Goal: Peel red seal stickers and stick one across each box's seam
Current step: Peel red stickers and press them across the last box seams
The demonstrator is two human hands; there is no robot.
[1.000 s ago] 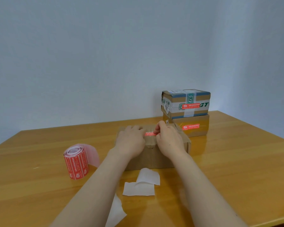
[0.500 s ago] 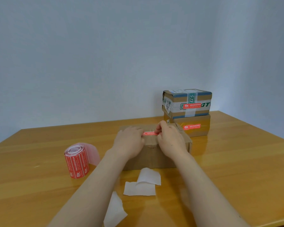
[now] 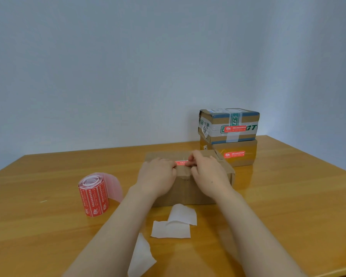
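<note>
A plain brown cardboard box (image 3: 185, 189) lies in the middle of the table. A red seal sticker (image 3: 181, 163) stretches along its top, low against the cardboard. My left hand (image 3: 156, 176) pinches the sticker's left end with curled fingers, and my right hand (image 3: 210, 174) pinches its right end. Only the strip's middle shows between my fingers. A roll of red seal stickers (image 3: 94, 194) stands on end to the left of the box, its white backing tail curling behind it.
Two stacked boxes stand at the back right: a taped upper box (image 3: 214, 134) and a brown lower box (image 3: 246, 158), each with a red sticker on its front. Three white backing scraps (image 3: 171, 228) lie on the wooden table (image 3: 288, 206) in front of the box.
Both hands have brought the sticker slightly lower onto the box top and flattened it out. Roll, scraps and stacked boxes have not moved.
</note>
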